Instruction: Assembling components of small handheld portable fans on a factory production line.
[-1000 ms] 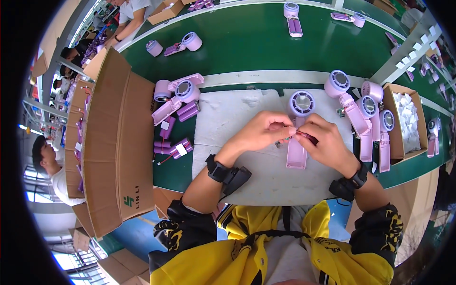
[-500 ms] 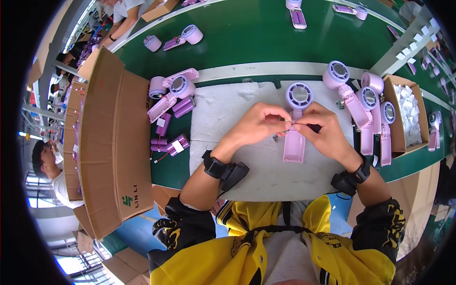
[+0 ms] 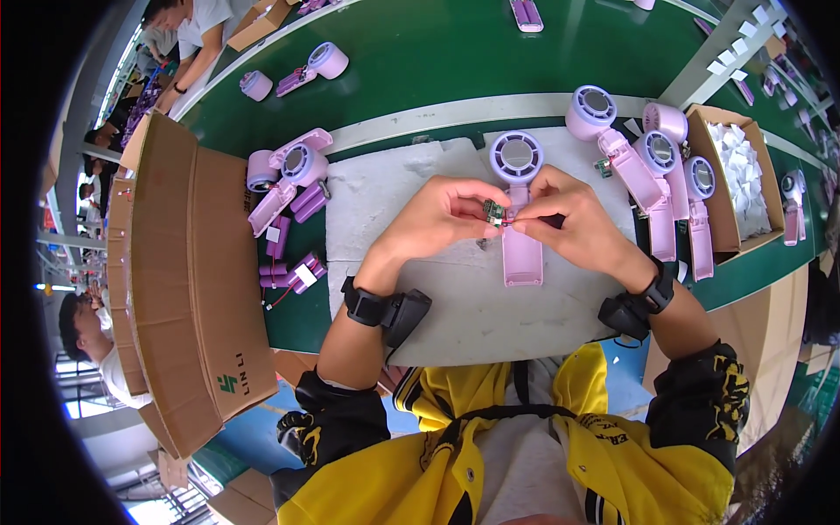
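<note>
A small green circuit board [image 3: 493,213] is pinched between the thumb and fingers of my left hand [image 3: 435,217]. Close against it, the thumb and forefinger of my right hand [image 3: 573,220] pinch thin wires [image 3: 511,223] at the board's edge. Under both hands lies a pink handheld fan [image 3: 522,262] with its handle shell open toward me and its round lilac head [image 3: 516,157] pointing away. My fingers partly cover the top of the handle. Whether the wires are plugged into the board I cannot make out.
A grey foam mat [image 3: 411,306] covers the green bench. To the left are purple battery packs [image 3: 306,273], fan parts [image 3: 302,164] and a tall cardboard box [image 3: 210,289]. More open fans [image 3: 658,153] and a carton of white slips [image 3: 739,188] sit right. Another person [image 3: 206,35] works far left.
The circuit board has come into sight, held up in my left hand. My right fingers stay pinched beside it. The whole view has shifted, so the bench things appear further left and higher.
</note>
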The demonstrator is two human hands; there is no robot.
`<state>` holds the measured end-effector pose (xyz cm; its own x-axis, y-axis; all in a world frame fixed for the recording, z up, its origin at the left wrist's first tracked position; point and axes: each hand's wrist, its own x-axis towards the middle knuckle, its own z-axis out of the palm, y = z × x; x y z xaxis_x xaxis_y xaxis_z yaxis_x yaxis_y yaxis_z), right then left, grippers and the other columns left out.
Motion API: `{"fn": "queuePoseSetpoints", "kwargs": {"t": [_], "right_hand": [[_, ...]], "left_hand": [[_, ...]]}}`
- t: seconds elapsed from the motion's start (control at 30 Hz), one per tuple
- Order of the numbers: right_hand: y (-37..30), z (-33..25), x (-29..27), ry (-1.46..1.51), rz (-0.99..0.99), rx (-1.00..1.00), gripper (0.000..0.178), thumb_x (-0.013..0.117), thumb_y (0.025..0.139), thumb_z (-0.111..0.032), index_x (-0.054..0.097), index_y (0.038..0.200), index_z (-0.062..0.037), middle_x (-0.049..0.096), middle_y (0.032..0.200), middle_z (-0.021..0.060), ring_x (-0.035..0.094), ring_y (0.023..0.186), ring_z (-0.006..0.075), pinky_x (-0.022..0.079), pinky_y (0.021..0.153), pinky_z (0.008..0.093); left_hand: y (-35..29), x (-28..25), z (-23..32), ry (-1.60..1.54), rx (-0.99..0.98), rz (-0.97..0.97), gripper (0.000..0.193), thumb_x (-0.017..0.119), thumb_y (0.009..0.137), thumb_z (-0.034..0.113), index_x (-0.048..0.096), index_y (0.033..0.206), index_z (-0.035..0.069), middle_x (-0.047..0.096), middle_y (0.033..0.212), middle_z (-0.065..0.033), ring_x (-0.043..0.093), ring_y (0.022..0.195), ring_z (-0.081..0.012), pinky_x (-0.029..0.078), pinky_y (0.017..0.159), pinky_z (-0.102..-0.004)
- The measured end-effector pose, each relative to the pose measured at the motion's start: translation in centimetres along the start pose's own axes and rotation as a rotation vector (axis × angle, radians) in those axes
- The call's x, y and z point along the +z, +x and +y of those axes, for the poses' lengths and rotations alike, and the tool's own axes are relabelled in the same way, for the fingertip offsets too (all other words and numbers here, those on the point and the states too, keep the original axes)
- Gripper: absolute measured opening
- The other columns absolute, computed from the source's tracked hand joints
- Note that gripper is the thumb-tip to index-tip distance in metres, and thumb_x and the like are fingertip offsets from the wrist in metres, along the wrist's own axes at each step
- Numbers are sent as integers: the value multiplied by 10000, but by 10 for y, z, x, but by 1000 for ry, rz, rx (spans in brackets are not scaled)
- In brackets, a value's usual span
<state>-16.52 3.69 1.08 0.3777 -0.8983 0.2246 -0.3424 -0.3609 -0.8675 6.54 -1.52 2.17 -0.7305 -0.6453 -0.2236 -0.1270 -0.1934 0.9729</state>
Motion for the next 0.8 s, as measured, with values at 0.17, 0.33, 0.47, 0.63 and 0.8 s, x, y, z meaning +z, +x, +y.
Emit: {"fn": "queuePoseSetpoints", "kwargs": {"t": [0.17,0.33,0.47,0.63,0.8], "right_hand": [[0,-1,-1,-20,0,20,143,751,759,-29,749,901,-48,519,856,56,539,751,177,430,633,299],[2,-2,0,-37,4,11,135,752,752,-28,746,886,-41,525,848,56,543,742,178,431,623,300],[1,-1,0,-40,8,0,131,751,749,-22,743,879,-36,529,844,57,543,735,174,429,615,298],[3,-1,-1,-50,21,-11,120,749,747,-16,736,867,-24,535,836,56,544,717,169,428,604,293],[3,-1,0,-32,37,-17,106,750,747,-11,726,851,-10,552,823,55,552,693,162,432,593,290]], "left_hand": [[0,-1,2,28,-3,11,320,697,817,-90,625,1118,-8,667,1031,-59,663,915,-132,548,805,-269],[0,-3,-2,10,11,33,320,707,801,-99,599,1083,7,650,1029,-50,667,914,-138,556,795,-264],[-1,1,-3,-48,35,49,289,713,805,-75,583,1044,20,647,936,-22,637,834,-80,528,727,-219],[0,-1,0,-23,3,36,328,717,781,-109,570,1046,16,638,1001,-45,665,914,-140,565,784,-266],[-2,3,4,-31,30,94,331,726,768,-116,561,1019,24,640,998,-45,661,910,-133,565,786,-267]]}}
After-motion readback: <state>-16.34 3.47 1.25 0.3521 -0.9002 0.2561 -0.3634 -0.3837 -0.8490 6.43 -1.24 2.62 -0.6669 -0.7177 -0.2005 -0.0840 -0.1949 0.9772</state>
